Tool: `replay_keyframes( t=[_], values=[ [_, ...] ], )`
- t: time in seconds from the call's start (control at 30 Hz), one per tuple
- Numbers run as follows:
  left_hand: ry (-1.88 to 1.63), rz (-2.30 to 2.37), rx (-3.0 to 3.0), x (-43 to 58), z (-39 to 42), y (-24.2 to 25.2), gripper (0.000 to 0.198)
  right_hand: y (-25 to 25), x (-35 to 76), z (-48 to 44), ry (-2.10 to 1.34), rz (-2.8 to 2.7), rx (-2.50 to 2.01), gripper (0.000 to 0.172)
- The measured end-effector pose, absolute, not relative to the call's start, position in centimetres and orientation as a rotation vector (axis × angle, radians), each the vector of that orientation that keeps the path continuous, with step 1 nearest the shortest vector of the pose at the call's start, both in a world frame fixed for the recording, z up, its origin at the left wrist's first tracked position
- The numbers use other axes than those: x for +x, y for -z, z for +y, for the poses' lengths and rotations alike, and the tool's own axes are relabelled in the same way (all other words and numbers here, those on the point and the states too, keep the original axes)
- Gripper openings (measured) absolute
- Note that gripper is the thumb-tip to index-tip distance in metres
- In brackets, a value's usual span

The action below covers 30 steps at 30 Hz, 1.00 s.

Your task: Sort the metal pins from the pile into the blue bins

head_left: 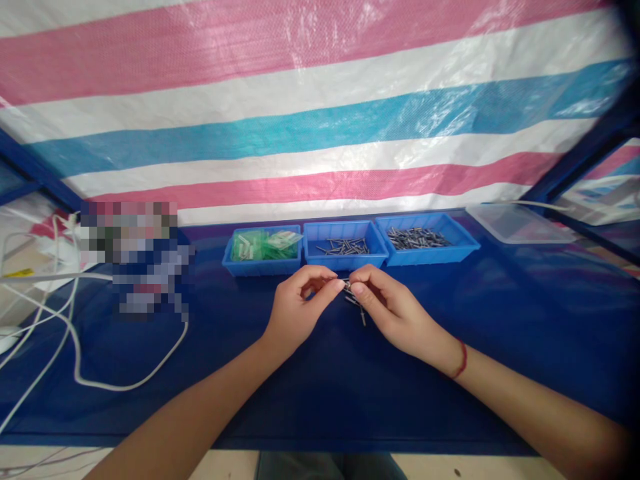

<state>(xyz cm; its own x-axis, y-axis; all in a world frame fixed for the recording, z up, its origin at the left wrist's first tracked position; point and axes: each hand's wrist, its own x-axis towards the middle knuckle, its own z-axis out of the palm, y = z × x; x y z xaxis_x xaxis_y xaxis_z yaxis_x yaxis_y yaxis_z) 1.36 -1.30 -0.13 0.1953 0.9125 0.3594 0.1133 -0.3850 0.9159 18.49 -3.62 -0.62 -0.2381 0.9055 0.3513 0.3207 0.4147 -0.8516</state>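
Over the middle of the blue table, my left hand and my right hand meet fingertip to fingertip. Each is closed in a pinch. Between the thumbs and forefingers a small metal pin shows only in part, and the fingers hide the rest of it. Several loose thin metal pins lie on the table just below the fingertips, partly behind my right hand. Straight behind my hands, the middle blue bin holds more such pins.
The right blue bin holds a heap of short metal pieces. Green and clear plastic packets fill the left blue bin. A clear plastic lid lies at the back right. White cables loop over the table's left side.
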Motion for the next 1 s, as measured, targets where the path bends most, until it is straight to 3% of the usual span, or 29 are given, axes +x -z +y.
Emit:
replay_keyframes(
  t=[0.63, 1.0],
  values=[
    [-1.187, 0.996, 1.827, 0.88, -1.05, 0.75, 0.015, 0.69, 18.73, -3.31, -0.781, -1.73, -1.029, 0.012],
    [-1.056, 0.994, 1.92, 0.95, -0.93, 0.64, 0.014, -0.1, 19.05, -3.7, -0.507, -1.746, -0.998, 0.003]
  ],
)
